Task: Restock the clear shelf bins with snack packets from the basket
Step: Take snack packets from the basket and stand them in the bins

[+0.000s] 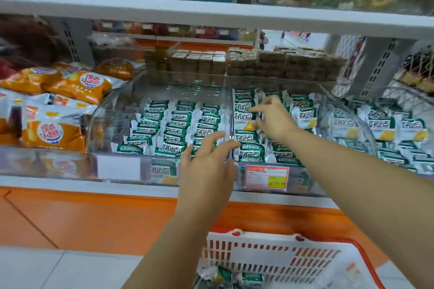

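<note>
Snack packets (pixel 303 115) stand in rows in the right bin (pixel 352 119), green-and-white, mostly on edge with their faces turned to the near side. The right hand (pixel 272 119) is down among them. Forefinger out to the left, thumb tucked under, fingertips on the packet tops. Whether it truly pinches one or only nudges the row, I cannot tell.

Across the divider, the left bin (pixel 164 87) holds three tidy files of the same packets (pixel 173 124) running near to far, with bare floor showing at its far end. The left hand (pixel 206 166) hovers over the near rim where the two bins meet, fingers spread and relaxed, holding nothing.

Now the one that matters: the basket (pixel 270 256) sits low and near, right of centre, below both forearms. A few loose packets (pixel 234 277) lie flat at its left end, long side roughly left to right as far as shows. The empty left hand is the nearer one, almost directly above them, so my call is that it drops straight back and down for the next pick.

Further out, a red-and-yellow price tag (pixel 266 177) fronts the right bin, and orange snack bags (pixel 77 84) pile up at the far left.
</note>
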`<state>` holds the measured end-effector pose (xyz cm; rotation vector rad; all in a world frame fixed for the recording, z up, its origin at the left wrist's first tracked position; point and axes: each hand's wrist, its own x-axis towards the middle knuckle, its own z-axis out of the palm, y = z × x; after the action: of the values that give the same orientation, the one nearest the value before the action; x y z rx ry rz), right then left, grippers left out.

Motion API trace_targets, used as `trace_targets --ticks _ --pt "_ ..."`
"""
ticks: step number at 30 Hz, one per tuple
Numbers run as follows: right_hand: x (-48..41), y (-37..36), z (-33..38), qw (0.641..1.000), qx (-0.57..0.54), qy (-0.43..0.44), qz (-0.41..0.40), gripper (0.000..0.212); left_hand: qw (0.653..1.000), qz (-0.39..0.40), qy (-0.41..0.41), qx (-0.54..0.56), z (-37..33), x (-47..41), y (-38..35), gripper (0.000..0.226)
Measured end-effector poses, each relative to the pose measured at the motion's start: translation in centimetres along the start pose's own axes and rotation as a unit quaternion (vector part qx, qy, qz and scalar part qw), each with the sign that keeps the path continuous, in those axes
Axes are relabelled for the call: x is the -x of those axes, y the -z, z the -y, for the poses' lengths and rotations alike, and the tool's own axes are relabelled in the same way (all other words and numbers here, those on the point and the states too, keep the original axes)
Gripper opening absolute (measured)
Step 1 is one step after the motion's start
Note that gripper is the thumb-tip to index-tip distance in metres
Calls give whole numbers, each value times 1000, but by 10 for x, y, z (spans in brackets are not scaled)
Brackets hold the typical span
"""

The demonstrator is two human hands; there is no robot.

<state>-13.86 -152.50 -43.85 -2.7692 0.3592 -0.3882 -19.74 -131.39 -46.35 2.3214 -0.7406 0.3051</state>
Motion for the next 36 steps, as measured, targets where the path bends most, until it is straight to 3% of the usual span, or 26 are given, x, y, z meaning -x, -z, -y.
trace_targets --ticks 3,5,9,12,17,21,24,27,33,36 --pt "28 16 5 998 -14 43 -46 42 998 -16 -11 59 3 0 11 32" --pt "55 25 11 990 -50 95 -91 34 997 -12 -44 66 6 -1 22 27" --pt "119 25 15 961 -110 223 -120 14 985 8 -169 -13 26 15 36 20" --pt "157 -5 7 956 -139 253 -51 14 976 63 -197 -69 60 51 18 23" --pt "203 -87 -20 968 -128 196 95 15 976 200 -54 -70 108 111 -33 26" --pt "224 -142 -35 958 -92 135 234 19 962 247 -24 -118 125 135 -61 29" --pt "238 -181 -45 930 -64 75 356 25 957 249 -43 -141 134 145 -74 29" --pt "255 -211 -52 873 -34 50 485 43 958 239 -63 -146 139 147 -83 34" --pt "283 -246 -56 804 88 224 543 70 959 242 -43 -141 145 148 -90 31" --pt "284 -248 -51 815 91 228 526 68 959 240 -51 -143 144 147 -91 31"
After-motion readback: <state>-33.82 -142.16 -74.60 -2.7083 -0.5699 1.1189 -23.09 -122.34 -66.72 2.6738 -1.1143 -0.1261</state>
